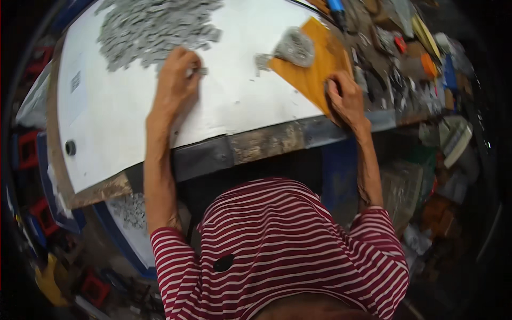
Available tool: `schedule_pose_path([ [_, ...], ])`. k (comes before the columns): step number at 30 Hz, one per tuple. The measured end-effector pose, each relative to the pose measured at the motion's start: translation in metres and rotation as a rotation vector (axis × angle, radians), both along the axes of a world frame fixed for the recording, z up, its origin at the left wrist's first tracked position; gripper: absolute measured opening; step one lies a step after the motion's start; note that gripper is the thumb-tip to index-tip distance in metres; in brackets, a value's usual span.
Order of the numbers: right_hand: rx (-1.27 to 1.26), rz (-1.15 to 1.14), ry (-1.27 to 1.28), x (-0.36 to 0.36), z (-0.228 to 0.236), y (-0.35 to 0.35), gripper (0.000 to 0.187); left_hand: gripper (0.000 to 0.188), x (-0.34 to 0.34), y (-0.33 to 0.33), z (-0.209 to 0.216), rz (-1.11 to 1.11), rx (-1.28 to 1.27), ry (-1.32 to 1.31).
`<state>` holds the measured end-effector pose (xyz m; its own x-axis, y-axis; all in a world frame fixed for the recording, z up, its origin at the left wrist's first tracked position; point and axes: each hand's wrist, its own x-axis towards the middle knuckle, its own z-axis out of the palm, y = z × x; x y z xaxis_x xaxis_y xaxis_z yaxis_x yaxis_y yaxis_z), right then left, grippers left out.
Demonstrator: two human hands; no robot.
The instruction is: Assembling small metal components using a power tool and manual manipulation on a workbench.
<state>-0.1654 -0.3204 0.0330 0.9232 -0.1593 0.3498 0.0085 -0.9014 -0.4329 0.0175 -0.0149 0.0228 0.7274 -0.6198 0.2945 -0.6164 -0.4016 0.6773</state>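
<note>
My left hand is closed in a pinch at the near edge of a wide pile of small flat grey pieces. A small grey piece shows at its fingertips. Over the right edge of an orange-brown wooden board, my right hand has its fingers curled together; what they hold, if anything, is hidden. A rounded clear container or bag of small shiny bits rests on the board. Beside the board's left corner lies a little group of grey pieces.
A white sheet covers the worktable, whose worn front edge runs before me. Hand tools and clutter crowd the right side. A small dark ring-shaped thing sits at the left. Below is a blue-rimmed tray with grey pieces.
</note>
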Motion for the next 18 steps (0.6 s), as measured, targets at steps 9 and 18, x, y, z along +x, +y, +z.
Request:
schedule_pose_path([
  [9, 0.451, -0.145, 0.101, -0.005, -0.007, -0.012, 0.013, 0.02, -0.009, -0.004, 0.009, 0.027, 0.042, 0.144],
  [18, 0.717, -0.25, 0.211, -0.003, -0.004, -0.019, 0.014, 0.028, -0.01, -0.004, 0.006, -0.008, 0.033, 0.192],
])
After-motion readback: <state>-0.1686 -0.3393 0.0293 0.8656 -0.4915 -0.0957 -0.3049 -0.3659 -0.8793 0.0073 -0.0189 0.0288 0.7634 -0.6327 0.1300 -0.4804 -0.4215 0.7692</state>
